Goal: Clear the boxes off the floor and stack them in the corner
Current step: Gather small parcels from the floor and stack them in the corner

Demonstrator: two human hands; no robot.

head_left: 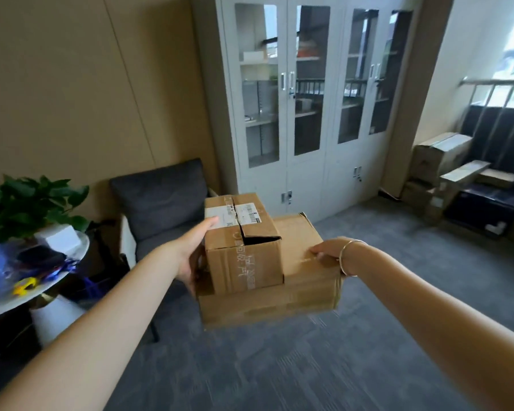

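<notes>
Two cardboard boxes are held up in front of me above the carpet. The small box (244,247), with a white shipping label and a torn top flap, sits on the left half of the wide flat box (279,304). My left hand (192,253) holds the left side, its thumb against the small box and its fingers hidden under the load. My right hand (328,252) grips the flat box's right edge, thumb on top. Other boxes (441,161) are piled in the far right corner.
A grey glass-door cabinet (309,114) stands straight ahead. A dark armchair (161,209) is at the left, beside a round white table (72,262) with a plant and clutter. Grey carpet (279,366) stretches toward the corner pile under a railed window.
</notes>
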